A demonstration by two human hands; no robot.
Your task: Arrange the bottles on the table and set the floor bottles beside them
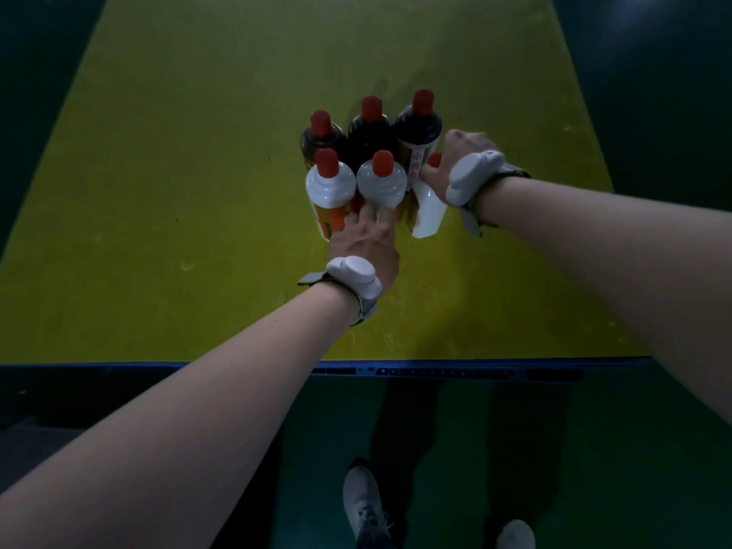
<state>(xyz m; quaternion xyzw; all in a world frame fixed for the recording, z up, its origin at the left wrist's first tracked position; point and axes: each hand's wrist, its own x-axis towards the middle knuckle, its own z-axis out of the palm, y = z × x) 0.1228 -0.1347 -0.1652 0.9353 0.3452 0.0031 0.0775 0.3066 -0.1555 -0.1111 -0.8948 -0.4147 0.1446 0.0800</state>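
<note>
Several red-capped bottles stand in a tight cluster on the yellow-green table (198,172). The back row has three dark bottles (372,128). In front stand a white bottle on the left (329,186), a white bottle in the middle (382,184) and a white bottle on the right (429,210). My left hand (366,243) presses its fingers against the lower body of the middle white bottle. My right hand (459,160) wraps around the neck and shoulder of the right white bottle, which leans slightly. Both wrists carry white sensor bands.
The table's near edge (435,364) has a dark blue rim. Below it lies dark green floor (614,449) with my two grey shoes (366,505). Dark floor also surrounds the table's left and right sides.
</note>
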